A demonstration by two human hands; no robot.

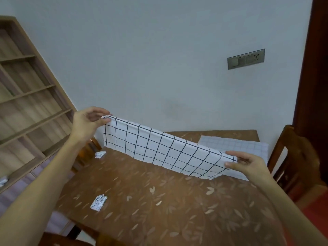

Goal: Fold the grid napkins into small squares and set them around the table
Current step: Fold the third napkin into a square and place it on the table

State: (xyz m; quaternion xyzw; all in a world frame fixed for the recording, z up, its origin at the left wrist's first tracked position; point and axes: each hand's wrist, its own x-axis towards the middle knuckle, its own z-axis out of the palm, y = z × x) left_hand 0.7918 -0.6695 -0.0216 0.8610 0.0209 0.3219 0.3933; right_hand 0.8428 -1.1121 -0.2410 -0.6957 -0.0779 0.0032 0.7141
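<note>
A white napkin with a black grid [159, 150] hangs folded in half above the table, stretched between both hands. My left hand [87, 121] pinches its upper left corner. My right hand [246, 164] pinches the lower right corner. The napkin's bottom edge nearly touches the brown leaf-patterned table [159, 201]. Another grid napkin [248, 146] lies flat at the table's far right, partly hidden behind the held one. One small folded napkin [98, 202] rests near the table's left edge, and a second folded napkin [100, 154] sits at the far left corner.
A wooden chair [298, 166] stands at the table's right side, and another chair back [88, 148] shows at the far left corner. A wooden shelf unit [30, 103] leans along the left. A small folded piece [3, 181] lies on its lower ledge. The wall is close behind the table.
</note>
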